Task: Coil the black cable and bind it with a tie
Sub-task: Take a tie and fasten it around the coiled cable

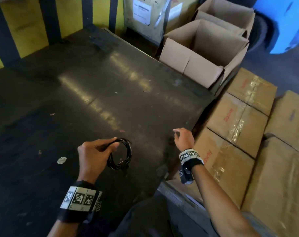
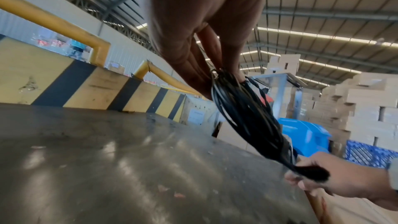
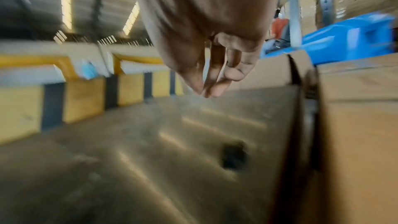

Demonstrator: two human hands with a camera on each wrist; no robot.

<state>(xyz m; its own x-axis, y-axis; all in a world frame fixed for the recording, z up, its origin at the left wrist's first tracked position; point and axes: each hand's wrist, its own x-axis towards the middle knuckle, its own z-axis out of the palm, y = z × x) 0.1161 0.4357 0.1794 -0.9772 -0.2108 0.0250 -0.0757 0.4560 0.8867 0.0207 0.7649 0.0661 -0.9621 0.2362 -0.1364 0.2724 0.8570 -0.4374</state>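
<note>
The black cable (image 1: pixel 130 152) is wound into a small round coil that hangs above the dark table (image 1: pixel 111 82). My left hand (image 1: pixel 115 142) pinches the coil's top between thumb and fingers. In the left wrist view the coil (image 2: pixel 243 113) dangles from those fingertips (image 2: pixel 234 72), with a thin twisted strand at the pinch. My right hand (image 1: pixel 177 132) hovers apart from the coil, near the table's right edge. In the blurred right wrist view its fingertips (image 3: pixel 206 91) are drawn loosely together with nothing visible between them.
Open cardboard boxes (image 1: pixel 205 53) stand at the table's far right. Sealed taped cartons (image 1: pixel 236 120) are stacked along its right side. A yellow and black barrier (image 1: pixel 25 23) runs behind. A small dark object (image 3: pixel 233 157) and a white disc (image 1: pixel 61 160) lie on the table.
</note>
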